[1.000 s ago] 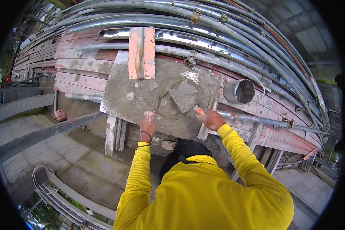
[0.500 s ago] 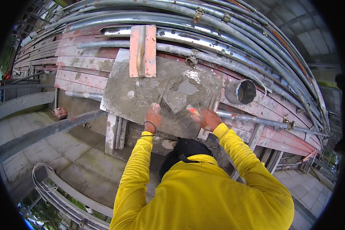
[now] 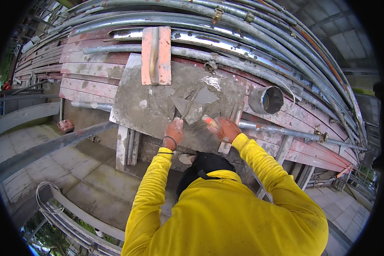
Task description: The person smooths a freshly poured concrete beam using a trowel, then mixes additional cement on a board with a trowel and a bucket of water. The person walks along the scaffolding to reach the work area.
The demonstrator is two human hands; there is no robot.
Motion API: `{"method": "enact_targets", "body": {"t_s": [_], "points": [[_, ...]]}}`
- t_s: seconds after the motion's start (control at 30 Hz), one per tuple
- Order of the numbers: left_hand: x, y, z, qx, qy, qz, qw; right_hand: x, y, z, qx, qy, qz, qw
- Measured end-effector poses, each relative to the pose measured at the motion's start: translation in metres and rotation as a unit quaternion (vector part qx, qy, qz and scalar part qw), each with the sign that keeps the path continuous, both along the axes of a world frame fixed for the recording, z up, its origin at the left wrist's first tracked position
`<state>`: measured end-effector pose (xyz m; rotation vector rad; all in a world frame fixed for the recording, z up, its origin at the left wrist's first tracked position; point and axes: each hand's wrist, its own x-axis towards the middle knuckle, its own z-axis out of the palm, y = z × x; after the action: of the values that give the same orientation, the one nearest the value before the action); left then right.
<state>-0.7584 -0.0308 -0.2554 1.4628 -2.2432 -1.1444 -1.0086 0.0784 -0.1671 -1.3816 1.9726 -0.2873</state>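
My right hand grips a pointing trowel by its orange-and-pale handle. Its grey pointed blade rests in wet mortar on a mortar-covered board. My left hand is closed near the board's front edge, a dark band around its wrist. From that fist a thin shank leads to a second grey, triangular trowel blade, left of the first; the fingers hide its handle. An orange float with a worn wooden handle lies across the board's far edge.
A dark, mortar-stained bucket with a wire handle sits right of the board. Red-painted planks and long metal pipes run behind. A metal rail crosses the left side above a tiled floor.
The left hand's trowel blade now faces up flat, where it showed as a thin edge. My left hand shifted slightly right and down, and my right hand slightly left.
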Motion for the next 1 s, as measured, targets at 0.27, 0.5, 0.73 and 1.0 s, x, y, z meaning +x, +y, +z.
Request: {"method": "enact_targets", "body": {"t_s": [0.27, 0.5, 0.73, 1.0], "points": [[-0.005, 0.013, 0.006, 0.007, -0.008, -0.009, 1.000, -0.002, -0.004, -0.002, 0.033, -0.024, 0.008, 0.999], [-0.009, 0.000, 0.013, 0.016, 0.016, 0.002, 1.000, -0.001, -0.012, 0.004, 0.047, -0.061, -0.016, 0.997], [-0.016, 0.024, 0.005, 0.080, -0.048, -0.034, 0.995, 0.004, -0.004, -0.018, 0.066, -0.048, -0.009, 0.997], [-0.030, 0.009, 0.000, 0.068, 0.030, -0.045, 0.996, -0.008, -0.022, -0.011, 0.113, -0.063, -0.007, 0.992]]}}
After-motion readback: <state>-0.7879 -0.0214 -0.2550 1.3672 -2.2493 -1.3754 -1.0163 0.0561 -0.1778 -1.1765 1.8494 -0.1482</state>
